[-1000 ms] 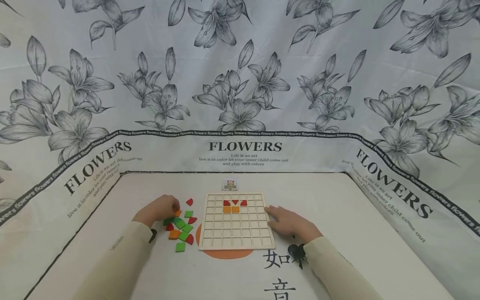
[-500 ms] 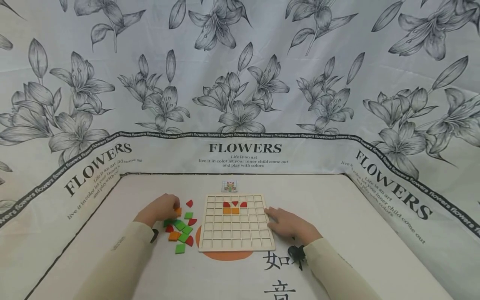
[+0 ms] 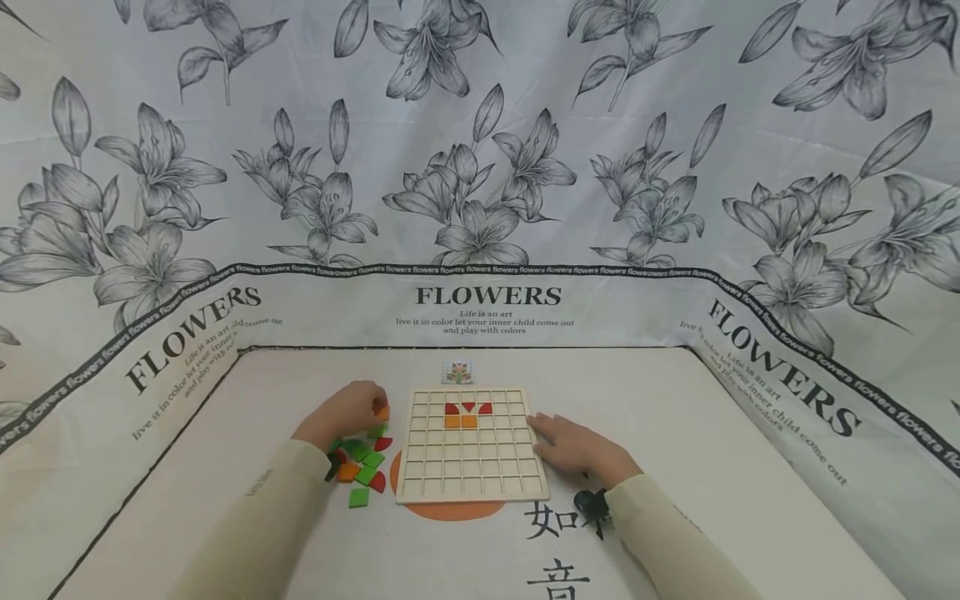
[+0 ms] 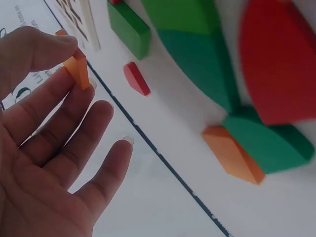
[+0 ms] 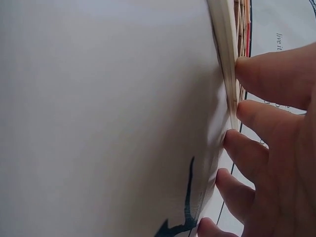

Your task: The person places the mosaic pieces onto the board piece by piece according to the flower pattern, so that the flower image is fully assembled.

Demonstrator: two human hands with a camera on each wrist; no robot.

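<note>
Between the thumb and fingertips of my left hand [image 3: 341, 414] an orange tile [image 4: 77, 71] is pinched, held above the loose tiles left of the wooden grid board [image 3: 472, 477]. Fingers of my right hand [image 3: 583, 448] rest against the board's right edge, and the right wrist view shows their tips touching its side. Near the board's top sit red pieces [image 3: 484, 408] in a row, with two orange squares [image 3: 468, 422] below them. Beneath the left hand lie a green square [image 4: 129, 29], a small red piece [image 4: 137, 79] and dark green pieces [image 4: 269, 143].
Several green, red and orange tiles lie left of the board, including a green square [image 3: 358, 497] nearest me. A small pattern card [image 3: 457, 372] lies just beyond the board. Flower-printed cloth [image 3: 487, 308] walls in the table's back and sides.
My left hand has picked up the orange tile and moved right, towards the board. It now covers the far red piece. My right hand stays at the board's edge.
</note>
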